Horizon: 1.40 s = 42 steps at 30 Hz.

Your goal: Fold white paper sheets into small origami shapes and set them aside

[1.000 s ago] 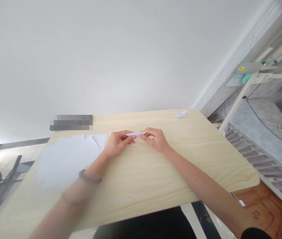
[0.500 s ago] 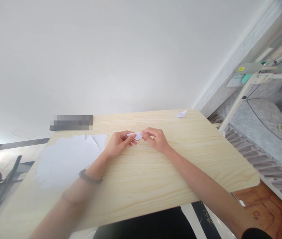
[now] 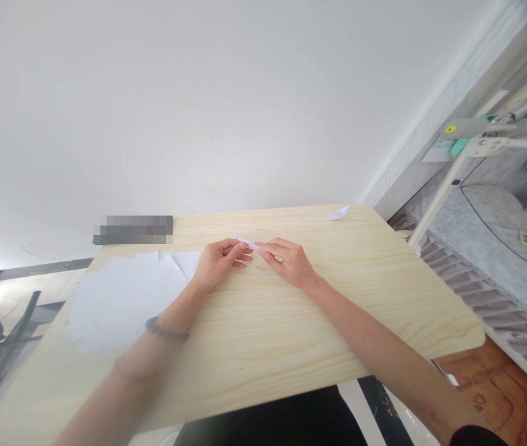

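Note:
A small folded piece of white paper point(image 3: 250, 245) is held between both hands above the middle of the table, seen nearly edge-on and slanting down to the right. My left hand point(image 3: 219, 263) pinches its left part between thumb and fingers. At its right end, my right hand point(image 3: 289, 261) pinches it with thumb and forefinger. Parts of the paper are hidden by the fingertips. A dark bracelet circles the left wrist. To the left lies a spread of white paper sheets point(image 3: 119, 297). Another small folded paper shape point(image 3: 338, 214) rests near the far right corner.
The pale wooden table point(image 3: 263, 347) stands against a white wall point(image 3: 245, 111). A dark, pixelated block point(image 3: 133, 230) sits at its far left edge. Right of the table are a white metal frame point(image 3: 440, 195) and a grey covered bed or couch point(image 3: 500, 229). Black chair legs point(image 3: 7, 334) show at left.
The folded paper has turned from showing its face to nearly edge-on, its left end now higher. Both hands still grip it and have shifted slightly.

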{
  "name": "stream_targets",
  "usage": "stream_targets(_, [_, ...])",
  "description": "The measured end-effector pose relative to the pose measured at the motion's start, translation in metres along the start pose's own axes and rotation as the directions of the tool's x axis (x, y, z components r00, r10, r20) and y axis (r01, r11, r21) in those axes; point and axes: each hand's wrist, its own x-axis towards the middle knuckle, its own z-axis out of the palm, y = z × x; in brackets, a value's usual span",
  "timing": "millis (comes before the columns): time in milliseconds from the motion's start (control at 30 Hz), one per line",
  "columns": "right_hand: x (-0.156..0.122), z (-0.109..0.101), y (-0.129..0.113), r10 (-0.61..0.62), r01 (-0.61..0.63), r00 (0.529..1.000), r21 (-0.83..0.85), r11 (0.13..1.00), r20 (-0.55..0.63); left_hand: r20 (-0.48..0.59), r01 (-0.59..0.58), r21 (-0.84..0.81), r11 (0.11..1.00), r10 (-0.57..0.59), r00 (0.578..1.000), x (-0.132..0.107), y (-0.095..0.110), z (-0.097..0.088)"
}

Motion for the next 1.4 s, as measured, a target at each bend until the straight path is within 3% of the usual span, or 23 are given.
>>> stream_targets(200, [-0.001, 0.000, -0.005, 0.004, 0.003, 0.996, -0.077, 0.997, 0.090, 0.018, 0.005, -0.039, 0.999, -0.004, 1.000, -0.001, 0.003, 0.002])
stream_targets(633, [0.000, 0.002, -0.005, 0.237, -0.260, 0.964, 0.253, 0.932, 0.120, 0.118, -0.046, 0.052, 0.998, 0.040, 0.992, -0.002, 0.002, 0.001])
stream_targets(933, [0.001, 0.001, -0.004, 0.287, -0.333, 0.940, 0.324, 0.886, 0.183, 0.133, -0.069, 0.079, 0.994, 0.058, 0.989, -0.003, 0.006, 0.003])
stream_targets(1033, [0.000, 0.001, -0.004, 0.271, -0.304, 0.949, 0.246, 0.920, 0.159, 0.105, -0.087, 0.157, 0.984, 0.071, 0.992, -0.003, 0.005, 0.002])
stream_targets(1233, [0.000, 0.007, -0.012, 0.207, -0.192, 0.975, -0.152, 0.970, 0.085, 0.014, -0.174, 0.395, 0.902, 0.183, 0.983, -0.005, 0.003, 0.002])
stream_targets(1400, [-0.001, 0.012, -0.010, 0.220, -0.199, 0.972, -0.210, 0.957, 0.080, 0.072, -0.285, 0.525, 0.802, 0.292, 0.954, -0.008, 0.008, 0.006])
